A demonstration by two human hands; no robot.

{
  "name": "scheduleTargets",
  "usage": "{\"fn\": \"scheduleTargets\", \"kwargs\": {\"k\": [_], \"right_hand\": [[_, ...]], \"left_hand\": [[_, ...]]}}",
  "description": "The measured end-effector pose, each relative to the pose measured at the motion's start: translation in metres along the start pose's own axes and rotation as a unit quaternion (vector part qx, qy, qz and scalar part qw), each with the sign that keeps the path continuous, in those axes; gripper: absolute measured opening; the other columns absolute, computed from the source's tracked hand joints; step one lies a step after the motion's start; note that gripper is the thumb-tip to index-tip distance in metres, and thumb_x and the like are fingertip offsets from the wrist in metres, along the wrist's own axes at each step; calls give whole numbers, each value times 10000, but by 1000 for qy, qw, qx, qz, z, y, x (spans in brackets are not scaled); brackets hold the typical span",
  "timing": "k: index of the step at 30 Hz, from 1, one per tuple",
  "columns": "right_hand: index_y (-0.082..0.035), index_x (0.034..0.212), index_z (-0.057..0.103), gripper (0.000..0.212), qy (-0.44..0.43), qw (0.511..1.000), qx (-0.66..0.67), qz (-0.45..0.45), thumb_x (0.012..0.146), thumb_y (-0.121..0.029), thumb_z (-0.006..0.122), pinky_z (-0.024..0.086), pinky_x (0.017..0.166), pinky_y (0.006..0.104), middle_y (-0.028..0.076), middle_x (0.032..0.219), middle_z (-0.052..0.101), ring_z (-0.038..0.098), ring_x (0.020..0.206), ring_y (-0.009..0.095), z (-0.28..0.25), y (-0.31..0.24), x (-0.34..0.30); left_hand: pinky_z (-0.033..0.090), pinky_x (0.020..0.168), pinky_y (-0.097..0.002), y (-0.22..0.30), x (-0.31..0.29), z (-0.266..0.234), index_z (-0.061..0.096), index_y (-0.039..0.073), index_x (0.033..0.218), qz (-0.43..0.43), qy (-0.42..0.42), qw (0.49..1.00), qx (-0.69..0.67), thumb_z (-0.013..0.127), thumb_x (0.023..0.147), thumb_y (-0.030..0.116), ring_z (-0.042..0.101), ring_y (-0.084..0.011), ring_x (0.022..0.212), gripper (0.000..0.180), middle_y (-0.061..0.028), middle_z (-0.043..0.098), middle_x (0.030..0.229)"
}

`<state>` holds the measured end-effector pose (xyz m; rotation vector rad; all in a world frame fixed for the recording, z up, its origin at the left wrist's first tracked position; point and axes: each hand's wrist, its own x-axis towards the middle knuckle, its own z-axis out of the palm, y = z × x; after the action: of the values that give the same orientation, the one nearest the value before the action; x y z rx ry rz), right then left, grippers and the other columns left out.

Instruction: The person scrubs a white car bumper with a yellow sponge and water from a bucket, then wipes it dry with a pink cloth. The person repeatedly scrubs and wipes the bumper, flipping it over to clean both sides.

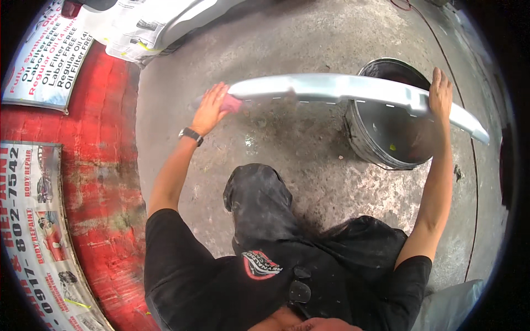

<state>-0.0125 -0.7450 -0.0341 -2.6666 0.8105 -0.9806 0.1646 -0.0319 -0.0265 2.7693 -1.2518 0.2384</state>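
Note:
A long, slightly curved silver trim piece [320,88], probably a vehicle part, spans the view in front of me. At its left end, my left hand [207,111] is closed over a soft pink pad [232,103] and presses it to the surface; whether it is cloth or sponge I cannot tell. Toward the other end, my right hand [440,96] grips the piece, with the fingers over its far edge and the thumb hidden. Under the right half stands a dark bucket [360,142] with greyish liquid in it. The trim passes across above its opening.
Stained concrete floor [237,52] surrounds my bent knee. To the left are a red painted surface [105,193] and printed banners [47,71]. A large paper-covered white object [149,25] stands at the far left. A dark line [476,187] runs along the floor at right.

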Motion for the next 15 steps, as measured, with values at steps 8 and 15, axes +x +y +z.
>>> {"fn": "scheduleTargets", "kwargs": {"k": [8, 15], "right_hand": [[-10, 1449, 486, 673, -27, 997, -58, -53, 1054, -529, 318, 310, 1155, 472, 251, 1477, 473, 405, 1382, 421, 3, 10, -1], [-61, 1452, 497, 597, -66, 966, -191, -163, 1076, -470, 281, 310, 1156, 469, 223, 1477, 487, 443, 1350, 416, 1, 31, 1]], "left_hand": [[473, 1009, -431, -77, -58, 8, 470, 23, 1375, -242, 88, 957, -137, 651, 950, 186, 589, -381, 1172, 490, -244, 583, 1267], [513, 856, -431, -45, -9, -8, 614, -15, 1121, -321, 135, 904, -248, 590, 980, 439, 658, -396, 943, 476, -242, 692, 979]]}}
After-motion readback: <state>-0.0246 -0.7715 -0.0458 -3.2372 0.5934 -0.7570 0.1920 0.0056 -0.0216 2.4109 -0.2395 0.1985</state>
